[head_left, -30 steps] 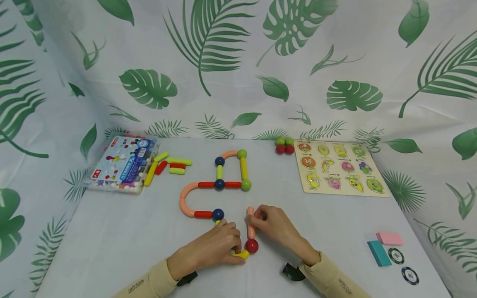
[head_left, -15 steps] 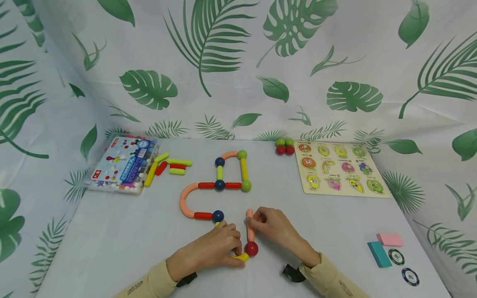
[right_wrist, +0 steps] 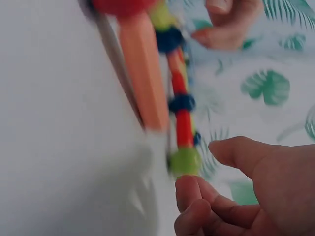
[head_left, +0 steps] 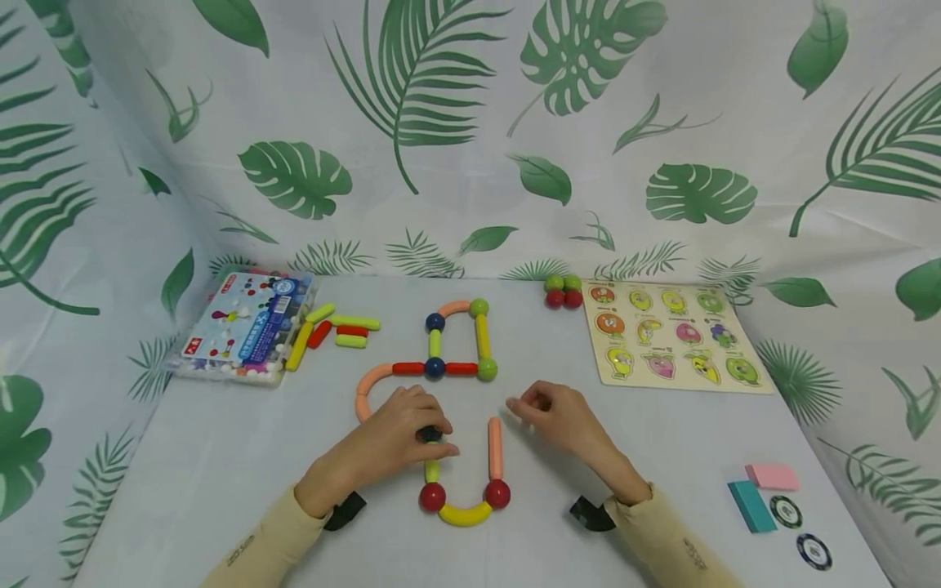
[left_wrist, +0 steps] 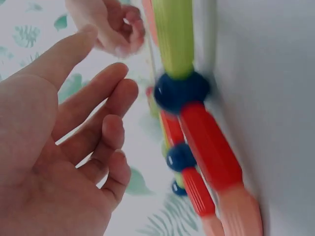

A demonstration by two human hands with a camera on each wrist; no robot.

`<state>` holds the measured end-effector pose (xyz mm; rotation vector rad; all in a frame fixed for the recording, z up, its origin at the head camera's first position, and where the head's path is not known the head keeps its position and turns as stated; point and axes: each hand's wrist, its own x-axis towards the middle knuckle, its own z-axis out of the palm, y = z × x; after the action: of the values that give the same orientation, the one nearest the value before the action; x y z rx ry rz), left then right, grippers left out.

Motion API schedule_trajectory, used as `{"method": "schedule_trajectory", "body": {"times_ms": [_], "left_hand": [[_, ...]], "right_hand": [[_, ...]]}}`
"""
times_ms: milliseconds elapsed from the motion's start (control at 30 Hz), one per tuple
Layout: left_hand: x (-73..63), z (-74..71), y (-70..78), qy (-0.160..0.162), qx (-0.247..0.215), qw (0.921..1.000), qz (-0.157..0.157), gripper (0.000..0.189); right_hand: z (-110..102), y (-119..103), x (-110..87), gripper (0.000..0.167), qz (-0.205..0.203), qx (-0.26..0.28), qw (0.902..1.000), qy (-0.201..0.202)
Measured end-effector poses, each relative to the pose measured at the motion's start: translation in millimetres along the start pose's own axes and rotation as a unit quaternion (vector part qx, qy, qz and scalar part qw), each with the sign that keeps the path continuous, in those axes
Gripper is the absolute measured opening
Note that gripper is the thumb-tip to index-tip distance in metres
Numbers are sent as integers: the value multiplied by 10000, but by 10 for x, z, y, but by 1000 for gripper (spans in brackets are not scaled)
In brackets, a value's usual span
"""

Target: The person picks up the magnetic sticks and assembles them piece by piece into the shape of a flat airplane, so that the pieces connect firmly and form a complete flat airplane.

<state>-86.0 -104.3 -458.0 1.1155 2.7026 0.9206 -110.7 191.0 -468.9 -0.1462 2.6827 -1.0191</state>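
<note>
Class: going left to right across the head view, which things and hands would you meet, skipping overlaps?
Blue-labelled clear plastic box, left hand, straight salmon-pink rod, right hand, teal rectangular block, round blue-and-white chip.

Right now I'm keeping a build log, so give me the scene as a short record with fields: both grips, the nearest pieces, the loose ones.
Left grip: holds nothing; near a blue ball
Right grip: holds nothing; near the free end of the pink rod
Yellow curve: between the left red ball and the right red ball
Loose rods: beside the box
Loose balls: two green, two red, beside the fruit board
</note>
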Motion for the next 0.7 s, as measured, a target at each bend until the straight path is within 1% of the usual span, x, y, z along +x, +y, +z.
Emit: {"method": "schedule_trajectory", "body": {"times_ms": [67, 133, 267, 400, 467, 600, 700], "left_hand": [[-10, -34, -73, 207, -65, 9997, -131, 26], [-14, -51, -123, 288, -32, 9993, -224, 26], [-6, -40, -174, 170, -6, 9992, -352, 28], [-3, 0, -199, 39, 102, 9991, -407, 29], [-11, 14, -208, 35, 143, 9989, -443, 29], [-26, 13, -219, 70, 163, 9986, -492, 29], [-20, -2, -220, 63, 172, 9987, -474, 30]], "right_hand": [[-126, 64, 81, 30, 55, 20, 9998, 204], [-263, 141, 184, 33, 64, 37, 9989, 462], [-528, 347, 462, 32, 70, 37, 9941, 1081], [-718, 563, 798, 32, 84, -49, 9840, 1779], [-777, 629, 953, 33, 54, -124, 9793, 2020], [-852, 681, 1186, 38, 20, -241, 9756, 2184], [-884, 671, 1293, 41, 50, -271, 9759, 2167]]}}
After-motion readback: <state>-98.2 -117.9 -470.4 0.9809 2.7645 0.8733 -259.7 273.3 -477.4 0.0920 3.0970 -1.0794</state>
